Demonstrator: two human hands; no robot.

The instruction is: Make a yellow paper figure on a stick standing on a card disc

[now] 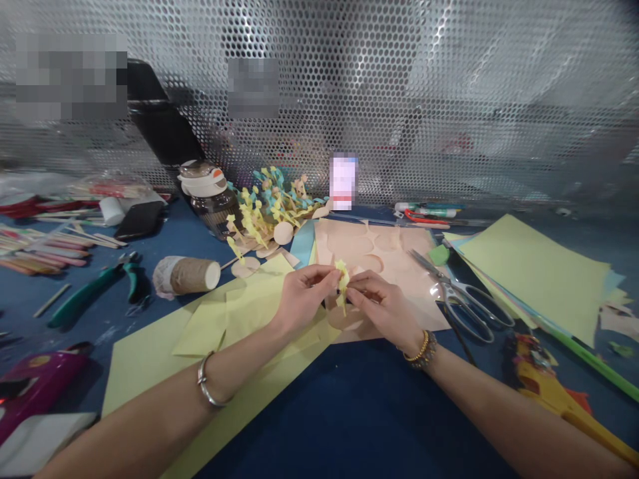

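Observation:
Between both hands, near the middle of the table, is a small yellow paper cutout (342, 274) with a star-like top and a thin lower end. My left hand (308, 291) pinches it from the left with thumb and forefinger. From the right, the fingertips of my right hand (380, 303) close on its other side. Below and behind the hands lies a peach paper sheet (409, 249) with round holes cut in it. Yellow sheets (150, 346) spread under my left forearm. Scissors (456, 293) rest on the peach sheet's right part, handles toward me.
Yellow and blue paper flowers (259, 213) cluster behind, beside a dark jar (212, 199). Left are a tape-wrapped roll (187, 276), green pliers (90, 293) and a purple tool (44, 382). At right lie a yellow glue gun (554, 392) and a paper stack (539, 273). A phone (343, 179) stands at the back.

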